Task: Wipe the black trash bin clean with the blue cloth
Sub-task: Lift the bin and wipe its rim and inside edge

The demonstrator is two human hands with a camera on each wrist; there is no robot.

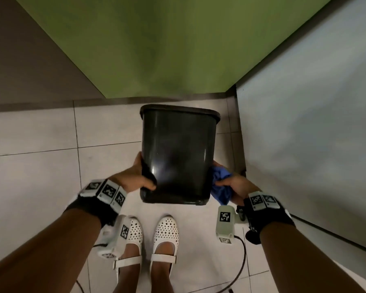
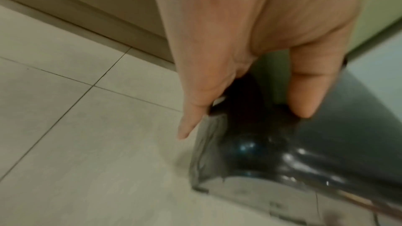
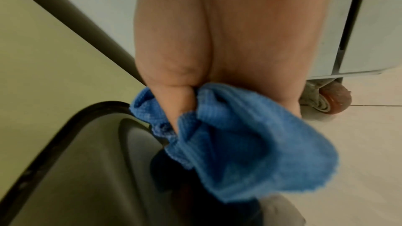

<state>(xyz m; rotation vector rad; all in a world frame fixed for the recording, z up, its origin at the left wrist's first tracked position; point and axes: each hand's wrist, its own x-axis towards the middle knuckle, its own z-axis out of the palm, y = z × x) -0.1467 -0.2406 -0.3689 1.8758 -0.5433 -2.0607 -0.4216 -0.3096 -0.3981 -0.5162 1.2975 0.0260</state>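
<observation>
The black trash bin [image 1: 175, 157] is tipped, its rim pointing away toward the green wall and its base toward me, held above the floor. My left hand [image 1: 138, 176] grips its lower left edge near the base, thumb on the upper side; the left wrist view shows the same hand [image 2: 250, 83] with thumb and fingers round the bin's glossy edge [image 2: 282, 152]. My right hand [image 1: 230, 186] holds the bunched blue cloth [image 1: 220, 187] against the bin's right side. In the right wrist view the cloth [image 3: 250, 143] is pinched in that hand [image 3: 195, 106], beside the bin's wall [image 3: 87, 169].
A green wall [image 1: 156, 45] stands behind the bin. A grey cabinet [image 1: 304, 123] on a castor wheel [image 3: 326, 99] stands close on the right. Pale floor tiles [image 1: 40, 166] stretch to the left. My feet in white shoes [image 1: 152, 235] stand below the bin, a cable [image 1: 241, 263] trailing beside them.
</observation>
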